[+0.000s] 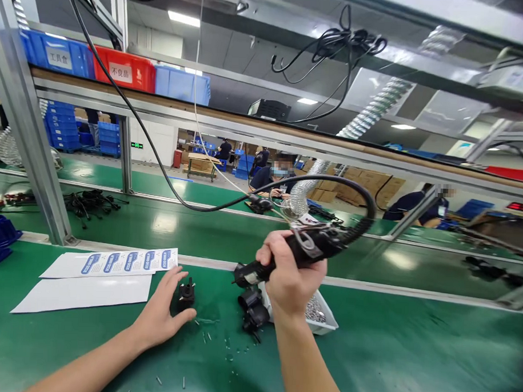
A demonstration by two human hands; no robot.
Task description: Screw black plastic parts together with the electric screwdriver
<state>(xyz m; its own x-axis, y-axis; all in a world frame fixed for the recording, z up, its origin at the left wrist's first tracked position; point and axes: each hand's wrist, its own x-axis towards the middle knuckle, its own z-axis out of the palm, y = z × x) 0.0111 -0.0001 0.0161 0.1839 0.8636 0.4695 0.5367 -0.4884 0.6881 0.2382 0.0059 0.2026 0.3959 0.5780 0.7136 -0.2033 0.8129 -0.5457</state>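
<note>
My right hand [291, 274] is wrapped around a black electric screwdriver [324, 247], held above the green bench and tilted with its front end down to the left. A thick black cable curves up from its rear end. My left hand [165, 310] has its thumb and fingers spread on either side of a small black plastic part [186, 294] that stands on the bench; whether the fingers touch it I cannot tell. Below the screwdriver's front end lie black round housings [254, 311]. Partly hidden behind my right wrist is a white tray [328, 326] of small metal pieces.
White paper and a sheet of blue labels [130, 262] lie left of my left hand. Several small pins [183, 382] are scattered on the green bench [410, 350]. A metal post [41, 125] rises at left. Co-workers [268, 176] sit across the line.
</note>
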